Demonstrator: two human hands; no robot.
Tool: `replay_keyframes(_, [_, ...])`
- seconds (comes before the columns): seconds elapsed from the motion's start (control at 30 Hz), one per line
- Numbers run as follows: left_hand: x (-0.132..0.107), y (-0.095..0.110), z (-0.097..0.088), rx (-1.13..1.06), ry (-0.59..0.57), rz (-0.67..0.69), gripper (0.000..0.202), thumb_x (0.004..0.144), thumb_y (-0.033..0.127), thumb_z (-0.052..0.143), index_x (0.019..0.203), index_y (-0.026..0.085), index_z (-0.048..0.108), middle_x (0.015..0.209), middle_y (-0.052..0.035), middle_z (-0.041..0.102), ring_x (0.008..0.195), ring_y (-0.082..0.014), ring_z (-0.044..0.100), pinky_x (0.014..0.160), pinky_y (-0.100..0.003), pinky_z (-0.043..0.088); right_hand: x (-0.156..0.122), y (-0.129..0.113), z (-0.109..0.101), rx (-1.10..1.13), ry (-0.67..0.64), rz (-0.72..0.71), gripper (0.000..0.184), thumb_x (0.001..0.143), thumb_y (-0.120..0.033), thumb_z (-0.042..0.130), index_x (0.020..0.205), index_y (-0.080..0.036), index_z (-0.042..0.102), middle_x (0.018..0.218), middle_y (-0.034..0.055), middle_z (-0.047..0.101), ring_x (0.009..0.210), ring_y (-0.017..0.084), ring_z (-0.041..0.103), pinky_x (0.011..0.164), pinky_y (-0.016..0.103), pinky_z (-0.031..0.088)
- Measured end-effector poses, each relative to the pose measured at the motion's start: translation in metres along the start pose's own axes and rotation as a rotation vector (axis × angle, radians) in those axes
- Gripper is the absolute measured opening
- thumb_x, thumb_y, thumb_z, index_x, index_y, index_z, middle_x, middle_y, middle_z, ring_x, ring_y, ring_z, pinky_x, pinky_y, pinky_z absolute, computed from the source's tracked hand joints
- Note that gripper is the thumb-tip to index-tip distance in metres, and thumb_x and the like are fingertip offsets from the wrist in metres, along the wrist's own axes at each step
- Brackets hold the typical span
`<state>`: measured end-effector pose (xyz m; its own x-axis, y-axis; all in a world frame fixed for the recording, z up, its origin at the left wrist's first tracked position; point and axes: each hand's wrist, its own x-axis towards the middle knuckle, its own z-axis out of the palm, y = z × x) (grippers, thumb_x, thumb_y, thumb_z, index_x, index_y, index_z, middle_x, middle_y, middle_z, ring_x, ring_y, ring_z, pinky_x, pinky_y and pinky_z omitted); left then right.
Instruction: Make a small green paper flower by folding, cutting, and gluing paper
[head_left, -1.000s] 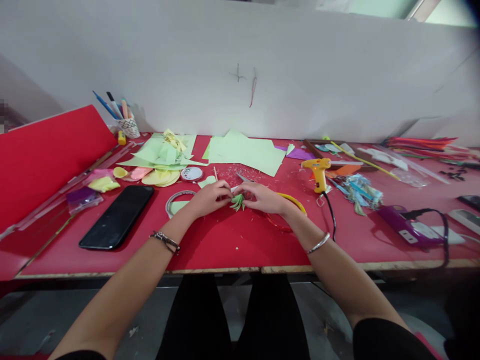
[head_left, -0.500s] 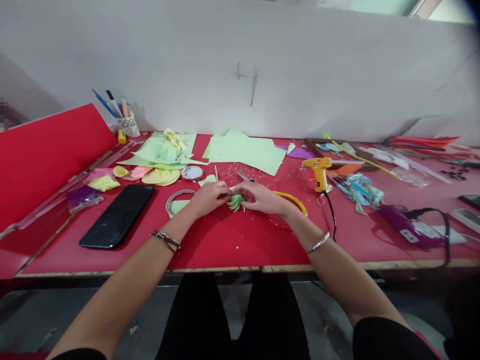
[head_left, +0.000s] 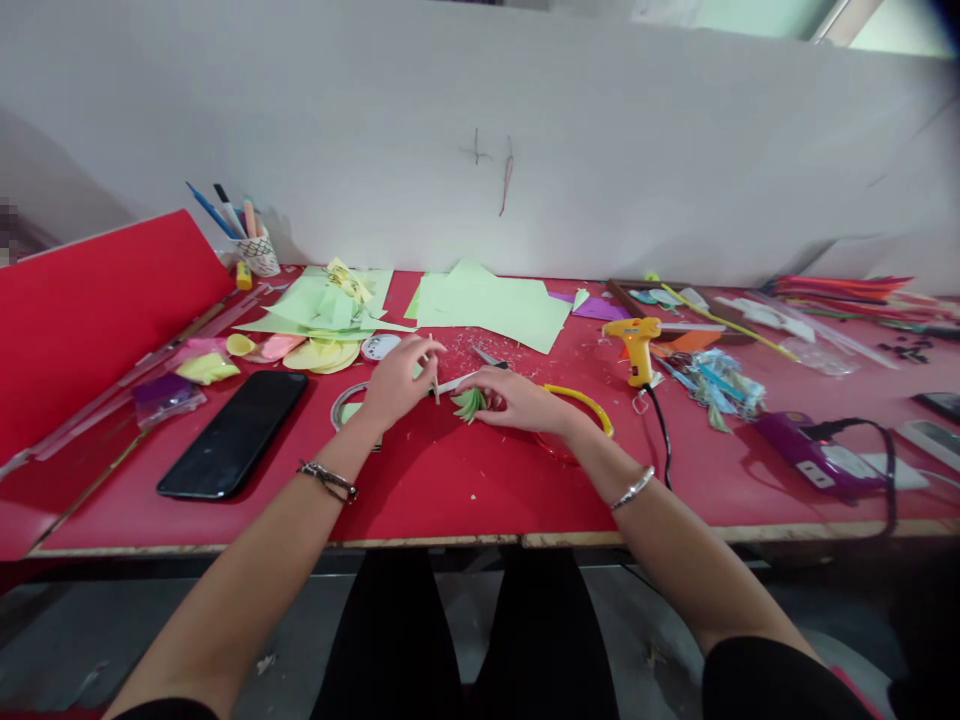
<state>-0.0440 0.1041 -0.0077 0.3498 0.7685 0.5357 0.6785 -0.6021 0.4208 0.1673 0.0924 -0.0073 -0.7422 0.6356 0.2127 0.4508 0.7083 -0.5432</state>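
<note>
My left hand [head_left: 397, 378] is closed in a pinch on a thin wooden stick [head_left: 433, 368], held near upright just above the red table [head_left: 465, 480]. My right hand [head_left: 517, 398] rests on the table with its fingers closed on a small green folded-paper leaf cluster [head_left: 469, 403] that has a white strip running from it toward the left hand. The two hands are a little apart, with the stick between them.
A black phone [head_left: 234, 434] lies at the left. Green paper sheets [head_left: 491, 305] and a yellow-green scrap pile [head_left: 326, 310] lie behind the hands. A yellow glue gun [head_left: 637, 347] stands right, its cord trailing forward. A pen cup [head_left: 256, 250] sits far left; a purple device [head_left: 806, 452] right.
My left hand has let go of the green leaf cluster, moved back and left, and picked up the thin wooden stick. My right hand still holds the cluster in place.
</note>
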Motion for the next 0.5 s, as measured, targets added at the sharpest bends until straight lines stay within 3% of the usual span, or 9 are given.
replay_keyframes(0.1, [0.0,-0.007,-0.004,0.095,0.075,-0.16,0.029,0.086,0.03,0.038,0.104,0.017,0.056,0.1,-0.0065,0.057,0.082,-0.0154,0.055,0.078,-0.027,0.044,0.0,-0.002,0.0,0.008,-0.007,-0.005,0.043,0.075,-0.016,0.054,0.117,-0.023,0.05,0.1,0.0051,0.054,0.074,0.012,0.05,0.069,0.027,0.046])
replay_keyframes(0.2, [-0.002,-0.012,-0.001,0.198,-0.081,-0.263,0.036,0.086,0.039,0.036,0.109,0.019,0.055,0.103,-0.0075,0.054,0.089,-0.0188,0.055,0.079,-0.03,0.044,0.0,-0.003,0.0,-0.01,-0.012,-0.016,0.042,0.075,-0.016,0.054,0.117,-0.022,0.05,0.101,0.0056,0.055,0.084,0.014,0.051,0.075,0.028,0.045])
replay_keyframes(0.33, [-0.004,-0.012,0.006,0.314,-0.209,-0.275,0.038,0.085,0.042,0.037,0.112,0.022,0.054,0.105,-0.0089,0.052,0.098,-0.0238,0.053,0.08,-0.034,0.044,0.001,-0.004,0.001,-0.06,-0.019,-0.038,0.04,0.075,-0.014,0.054,0.114,-0.02,0.053,0.102,0.0064,0.054,0.091,0.016,0.049,0.081,0.03,0.043])
replay_keyframes(0.5, [-0.005,-0.013,0.009,0.345,-0.163,-0.277,0.037,0.082,0.039,0.044,0.113,0.021,0.051,0.108,-0.0093,0.049,0.1,-0.0243,0.053,0.079,-0.033,0.045,0.001,-0.007,0.001,-0.073,-0.02,-0.022,0.035,0.076,-0.014,0.053,0.111,-0.019,0.054,0.102,0.007,0.053,0.084,0.015,0.051,0.077,0.03,0.044])
